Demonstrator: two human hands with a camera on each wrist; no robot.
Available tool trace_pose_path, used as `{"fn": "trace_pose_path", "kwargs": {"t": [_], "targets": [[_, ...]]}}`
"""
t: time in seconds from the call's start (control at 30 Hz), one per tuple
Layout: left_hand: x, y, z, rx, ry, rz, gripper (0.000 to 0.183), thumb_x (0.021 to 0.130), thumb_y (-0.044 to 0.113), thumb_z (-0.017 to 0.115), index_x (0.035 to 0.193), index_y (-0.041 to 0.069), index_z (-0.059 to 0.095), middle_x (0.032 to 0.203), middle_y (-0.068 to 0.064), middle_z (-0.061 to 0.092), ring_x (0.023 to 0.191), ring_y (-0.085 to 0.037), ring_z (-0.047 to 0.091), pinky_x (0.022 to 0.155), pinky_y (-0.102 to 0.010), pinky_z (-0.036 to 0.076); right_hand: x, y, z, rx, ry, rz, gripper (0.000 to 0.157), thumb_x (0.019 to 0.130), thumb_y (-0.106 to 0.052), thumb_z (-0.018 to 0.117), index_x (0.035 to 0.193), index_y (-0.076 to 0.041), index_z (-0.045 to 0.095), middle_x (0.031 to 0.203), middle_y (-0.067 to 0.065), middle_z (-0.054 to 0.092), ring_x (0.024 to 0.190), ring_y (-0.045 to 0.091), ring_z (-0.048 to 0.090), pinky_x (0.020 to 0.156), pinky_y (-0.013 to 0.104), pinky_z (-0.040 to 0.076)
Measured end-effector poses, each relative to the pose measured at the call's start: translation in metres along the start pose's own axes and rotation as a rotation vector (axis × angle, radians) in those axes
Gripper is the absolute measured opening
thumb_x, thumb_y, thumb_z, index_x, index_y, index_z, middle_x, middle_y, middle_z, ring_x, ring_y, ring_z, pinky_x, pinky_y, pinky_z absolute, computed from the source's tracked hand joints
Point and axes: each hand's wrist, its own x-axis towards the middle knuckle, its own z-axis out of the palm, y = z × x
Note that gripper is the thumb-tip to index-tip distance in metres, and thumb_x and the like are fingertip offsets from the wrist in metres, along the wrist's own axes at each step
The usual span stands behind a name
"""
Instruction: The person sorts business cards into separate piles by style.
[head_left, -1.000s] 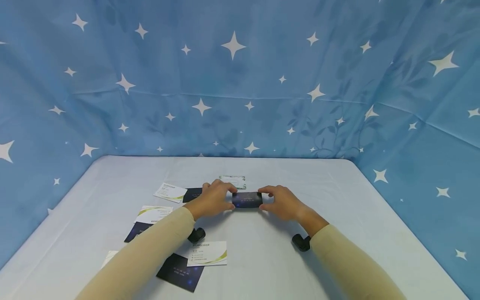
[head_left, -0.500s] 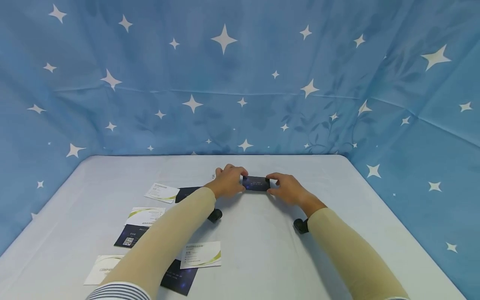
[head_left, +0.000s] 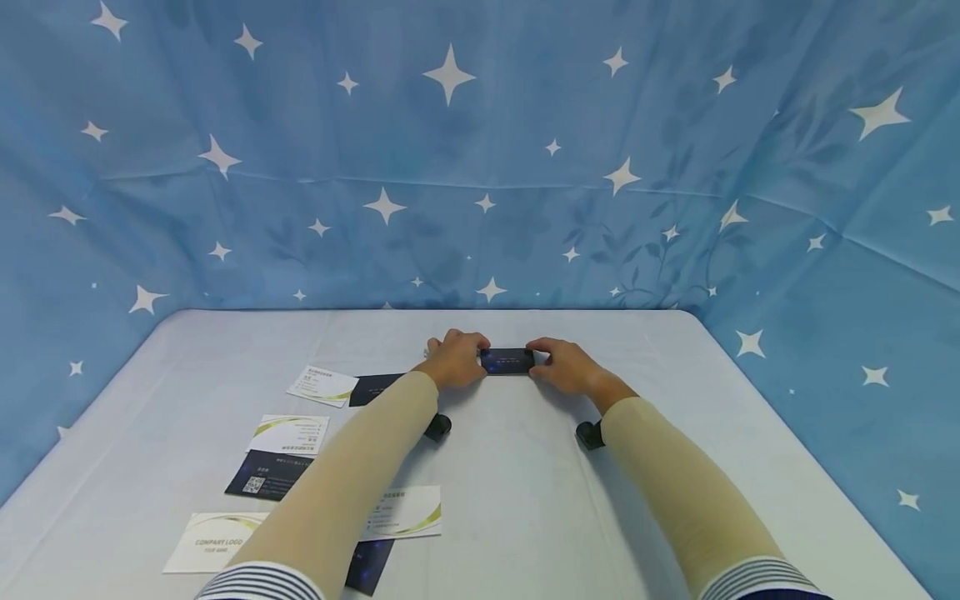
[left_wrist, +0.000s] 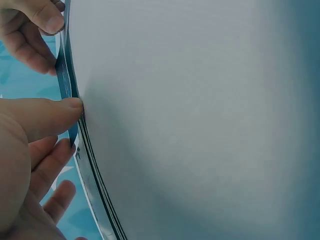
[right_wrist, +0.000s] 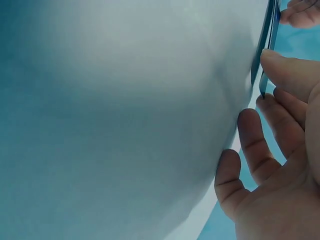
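Observation:
Both hands are at the far middle of the table, at opposite ends of a dark blue business card (head_left: 507,361) with small pale print. My left hand (head_left: 455,360) pinches its left end between thumb and fingers. At the right end, my right hand (head_left: 567,367) holds it the same way. In the left wrist view the card (left_wrist: 65,80) appears nearly edge-on, with the left thumb on its near side. The right wrist view shows the right thumb and fingers at the card's edge (right_wrist: 264,75), the other fingers spread loosely. A pale card lies mostly hidden behind the left hand.
On the left of the white table (head_left: 517,500) lie white cards with gold curves (head_left: 322,386) and dark cards (head_left: 270,475), some overlapping. A white logo card (head_left: 217,542) is near the front left. The left sleeve covers parts of several cards. A blue star-patterned curtain (head_left: 480,167) hangs behind.
Both hands have carried the dark business card farther back and to the right relative to the table. The left hand now covers most of the green-bordered card. The head view has shifted slightly.

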Motion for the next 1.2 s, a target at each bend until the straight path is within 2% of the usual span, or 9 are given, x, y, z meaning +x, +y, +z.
{"fn": "trace_pose_path", "kwargs": {"t": [0.2, 0.5, 0.67, 0.8, 0.93, 1.03, 1.2], "targets": [[0.002, 0.004, -0.004, 0.022, -0.009, -0.025, 0.050, 0.093, 0.023, 0.071, 0.141, 0.017, 0.058, 0.133, -0.003, 0.060, 0.134, -0.027, 0.037, 0.099, -0.050, 0.023, 0.003, -0.003, -0.002, -0.005, -0.017, 0.039, 0.052, 0.098, -0.018, 0.063, 0.147, -0.009, 0.050, 0.147, 0.017, 0.049, 0.121, 0.035, 0.055, 0.102, 0.050, 0.041], [0.007, 0.004, -0.002, 0.050, -0.017, -0.056, 0.050, 0.092, 0.021, 0.070, 0.141, 0.019, 0.058, 0.134, -0.004, 0.059, 0.131, -0.027, 0.038, 0.098, -0.050, 0.024, 0.003, -0.006, -0.003, -0.021, -0.026, 0.056, 0.054, 0.098, -0.017, 0.063, 0.149, -0.008, 0.048, 0.148, 0.018, 0.048, 0.123, 0.035, 0.054, 0.104, 0.051, 0.039], [0.003, 0.006, 0.000, 0.043, -0.007, -0.051, 0.049, 0.093, 0.019, 0.069, 0.141, 0.018, 0.058, 0.134, -0.005, 0.060, 0.134, -0.028, 0.038, 0.100, -0.051, 0.023, 0.003, -0.004, 0.000, -0.008, -0.015, 0.061, 0.055, 0.097, -0.018, 0.064, 0.149, -0.008, 0.048, 0.145, 0.020, 0.050, 0.122, 0.035, 0.054, 0.103, 0.051, 0.039], [-0.003, 0.005, 0.001, 0.023, -0.001, -0.038, 0.052, 0.092, 0.024, 0.071, 0.142, 0.017, 0.057, 0.134, -0.005, 0.060, 0.136, -0.029, 0.036, 0.099, -0.052, 0.023, 0.002, -0.005, 0.004, 0.010, 0.001, 0.066, 0.054, 0.097, -0.019, 0.064, 0.148, -0.006, 0.049, 0.145, 0.020, 0.050, 0.124, 0.037, 0.053, 0.106, 0.053, 0.037], [-0.011, 0.003, -0.009, -0.024, -0.003, -0.018, 0.058, 0.091, 0.028, 0.074, 0.145, 0.018, 0.054, 0.137, -0.006, 0.057, 0.137, -0.028, 0.033, 0.098, -0.052, 0.023, -0.002, -0.007, 0.007, 0.037, 0.034, 0.067, 0.054, 0.097, -0.021, 0.063, 0.146, -0.005, 0.050, 0.147, 0.020, 0.049, 0.126, 0.038, 0.052, 0.107, 0.054, 0.035], [-0.019, 0.000, -0.021, -0.036, 0.002, 0.006, 0.061, 0.090, 0.028, 0.074, 0.147, 0.018, 0.052, 0.141, -0.006, 0.055, 0.138, -0.028, 0.032, 0.097, -0.052, 0.021, -0.007, -0.012, 0.007, 0.063, 0.056, 0.059, 0.054, 0.097, -0.022, 0.064, 0.146, -0.005, 0.050, 0.146, 0.018, 0.050, 0.121, 0.034, 0.055, 0.104, 0.051, 0.039], [-0.039, -0.015, -0.041, 0.003, 0.006, 0.057, 0.065, 0.089, 0.030, 0.076, 0.149, 0.018, 0.051, 0.143, -0.006, 0.054, 0.137, -0.029, 0.034, 0.092, -0.053, 0.023, -0.015, -0.028, 0.008, 0.095, 0.080, 0.014, 0.054, 0.097, -0.025, 0.066, 0.144, -0.005, 0.052, 0.138, 0.015, 0.057, 0.111, 0.030, 0.057, 0.094, 0.046, 0.046]]}}
